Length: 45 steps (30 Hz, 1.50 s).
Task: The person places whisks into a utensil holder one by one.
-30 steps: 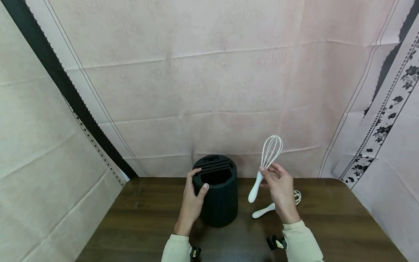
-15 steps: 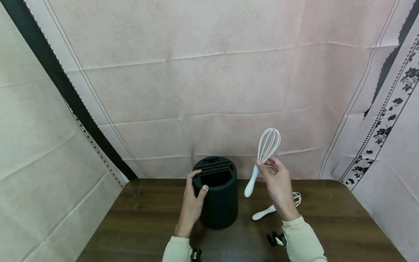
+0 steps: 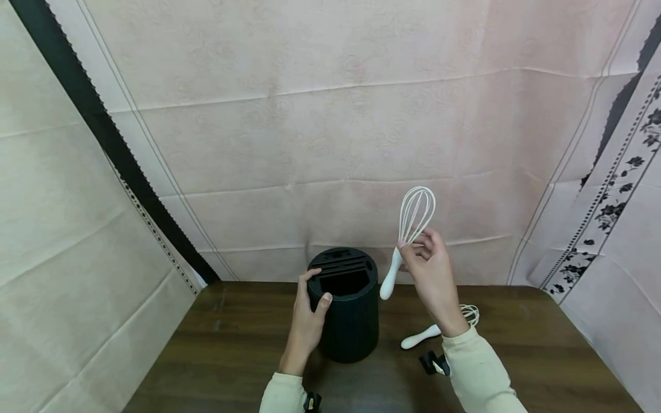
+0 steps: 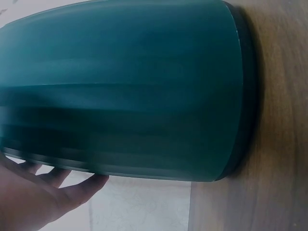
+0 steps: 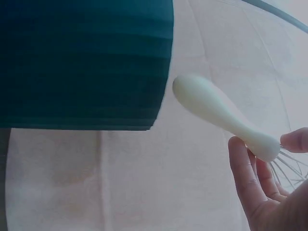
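From my seat at the head camera I see the two hands apart, each gripping its own thing. The left hand (image 3: 306, 318) is clamped on the dark green container (image 3: 353, 327), its thumb at the near edge of the top and a finger over the left rim. In the left wrist view I can make out fingers against the container's ribbed side. The container stands upright on the brown wooden table (image 3: 232, 344), with a wide opening and narrow slots behind it.

The right hand (image 3: 430, 272) pinches the white whisk (image 3: 393, 269) where handle meets wires. I see it held up off the table, tilted, wires upward and handle slanting down to the left; the handle's end is just beside the container, with a gap between them.

A second whisk (image 3: 420, 337) lies on the table below the right forearm, which hides part of it. Both sleeves (image 3: 480, 367) are pale, and behind the table I see creased, light cloth (image 3: 310, 132).
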Available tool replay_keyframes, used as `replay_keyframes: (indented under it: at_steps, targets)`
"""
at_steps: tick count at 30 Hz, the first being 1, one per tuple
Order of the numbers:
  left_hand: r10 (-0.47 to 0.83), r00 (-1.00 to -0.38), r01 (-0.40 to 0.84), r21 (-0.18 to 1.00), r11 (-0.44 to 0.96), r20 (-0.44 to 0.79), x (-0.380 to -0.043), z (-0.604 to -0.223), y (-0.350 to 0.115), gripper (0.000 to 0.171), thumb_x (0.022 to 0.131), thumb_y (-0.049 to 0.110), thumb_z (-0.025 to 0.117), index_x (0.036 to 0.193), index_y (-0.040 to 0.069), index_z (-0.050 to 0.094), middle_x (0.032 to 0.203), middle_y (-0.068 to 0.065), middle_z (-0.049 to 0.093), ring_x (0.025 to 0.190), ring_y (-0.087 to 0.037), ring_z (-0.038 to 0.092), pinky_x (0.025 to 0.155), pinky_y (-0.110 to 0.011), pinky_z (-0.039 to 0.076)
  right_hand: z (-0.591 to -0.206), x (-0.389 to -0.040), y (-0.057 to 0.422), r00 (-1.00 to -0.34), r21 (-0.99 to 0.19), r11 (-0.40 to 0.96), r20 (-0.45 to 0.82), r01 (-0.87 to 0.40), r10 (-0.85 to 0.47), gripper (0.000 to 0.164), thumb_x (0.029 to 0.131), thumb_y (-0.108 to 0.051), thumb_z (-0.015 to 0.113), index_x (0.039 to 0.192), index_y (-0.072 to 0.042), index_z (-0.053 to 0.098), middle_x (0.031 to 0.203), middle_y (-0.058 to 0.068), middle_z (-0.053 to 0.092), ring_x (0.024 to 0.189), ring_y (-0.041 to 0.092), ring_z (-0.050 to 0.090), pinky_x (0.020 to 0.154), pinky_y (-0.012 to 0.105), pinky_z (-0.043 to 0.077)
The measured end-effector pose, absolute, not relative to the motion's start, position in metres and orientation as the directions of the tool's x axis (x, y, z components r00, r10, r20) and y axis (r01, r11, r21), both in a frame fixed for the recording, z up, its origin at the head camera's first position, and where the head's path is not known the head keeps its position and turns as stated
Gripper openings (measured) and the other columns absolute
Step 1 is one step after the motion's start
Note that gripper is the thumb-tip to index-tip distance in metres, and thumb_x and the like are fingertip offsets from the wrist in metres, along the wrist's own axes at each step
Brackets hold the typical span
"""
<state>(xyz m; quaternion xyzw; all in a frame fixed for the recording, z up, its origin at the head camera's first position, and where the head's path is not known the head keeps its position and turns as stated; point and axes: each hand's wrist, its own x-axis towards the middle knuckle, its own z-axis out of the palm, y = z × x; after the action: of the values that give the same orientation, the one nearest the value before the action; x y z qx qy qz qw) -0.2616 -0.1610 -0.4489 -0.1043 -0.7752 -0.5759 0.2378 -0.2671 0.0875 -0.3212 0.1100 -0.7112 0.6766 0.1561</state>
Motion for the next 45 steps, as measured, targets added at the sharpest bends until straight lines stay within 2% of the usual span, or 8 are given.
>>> replay_keyframes:
  at_steps: [9,12,19,24,29,35,40,45]
  targets:
    - [-0.110,-0.865,0.442,0.847,0.296,0.490,-0.262,-0.448,-0.161,0.052,0.103,0.035,0.062,0.152,0.029,0.045,0.162,-0.013,0.042,0.144,-0.040,0.044,0.113,-0.073,0.033,-0.306,-0.272,0.081,-0.900,-0.899,-0.042,0.433,-0.436,0.054,0.081,0.098,0.006,0.063,0.164,-0.008,0.018,0.144,0.019,0.053,0.097,0.010,0.066,0.074,0.026,0.062]
    - [-0.107,-0.861,0.451,0.843,0.294,0.498,-0.263,-0.448,-0.161,0.052,0.103,0.035,0.061,0.152,0.028,0.045,0.161,-0.014,0.043,0.143,-0.039,0.046,0.113,-0.071,0.034,-0.301,-0.275,0.077,-0.891,-0.891,-0.033,0.450,-0.453,0.063,0.084,0.097,0.007,0.062,0.164,-0.008,0.015,0.149,0.018,0.051,0.095,0.010,0.066,0.073,0.025,0.061]
    - [-0.115,-0.865,0.440,0.847,0.298,0.489,-0.264,-0.450,-0.164,0.052,0.103,0.035,0.061,0.152,0.028,0.045,0.162,-0.014,0.042,0.142,-0.039,0.045,0.112,-0.070,0.034,-0.292,-0.282,0.064,-0.886,-0.889,0.027,0.458,-0.457,0.069,0.081,0.099,-0.004,0.069,0.162,-0.007,0.019,0.139,0.020,0.058,0.092,0.009,0.067,0.069,0.027,0.062]
    - [-0.120,-0.857,0.447,0.839,0.311,0.502,-0.263,-0.449,-0.166,0.051,0.104,0.037,0.061,0.151,0.028,0.045,0.161,-0.016,0.042,0.141,-0.039,0.046,0.111,-0.071,0.034,-0.289,-0.285,0.057,-0.879,-0.880,0.039,0.474,-0.473,0.045,0.080,0.099,-0.013,0.074,0.162,-0.009,0.023,0.136,0.017,0.059,0.096,0.019,0.069,0.071,0.031,0.063]
    - [-0.118,-0.860,0.442,0.840,0.314,0.496,-0.264,-0.447,-0.165,0.052,0.103,0.038,0.061,0.151,0.028,0.044,0.161,-0.016,0.042,0.141,-0.039,0.046,0.112,-0.071,0.034,-0.288,-0.286,0.053,-0.859,-0.860,0.030,0.511,-0.510,0.031,0.076,0.098,-0.012,0.077,0.158,-0.007,0.030,0.136,0.017,0.057,0.103,0.029,0.069,0.074,0.028,0.062]
    - [-0.119,-0.861,0.440,0.842,0.313,0.494,-0.264,-0.446,-0.163,0.052,0.102,0.037,0.061,0.151,0.028,0.045,0.160,-0.016,0.043,0.140,-0.039,0.046,0.111,-0.070,0.034,-0.290,-0.285,0.047,-0.794,-0.793,0.098,0.607,-0.601,0.041,0.074,0.094,-0.011,0.081,0.154,-0.004,0.037,0.130,0.015,0.059,0.102,0.029,0.071,0.076,0.023,0.057]
    - [-0.112,-0.861,0.446,0.841,0.305,0.497,-0.264,-0.446,-0.162,0.052,0.103,0.039,0.061,0.151,0.028,0.045,0.158,-0.015,0.045,0.136,-0.037,0.049,0.110,-0.068,0.037,-0.294,-0.284,0.044,-0.760,-0.754,0.174,0.648,-0.633,0.041,0.072,0.092,-0.011,0.084,0.152,-0.006,0.043,0.121,0.012,0.064,0.098,0.025,0.071,0.079,0.034,0.058]
    - [-0.111,-0.862,0.445,0.842,0.304,0.495,-0.264,-0.446,-0.161,0.053,0.102,0.045,0.061,0.150,0.030,0.045,0.157,-0.014,0.046,0.135,-0.036,0.050,0.110,-0.067,0.037,-0.300,-0.282,0.043,-0.759,-0.746,0.197,0.651,-0.637,0.008,0.072,0.092,-0.010,0.083,0.152,-0.005,0.043,0.124,0.014,0.066,0.099,0.025,0.071,0.083,0.046,0.061]
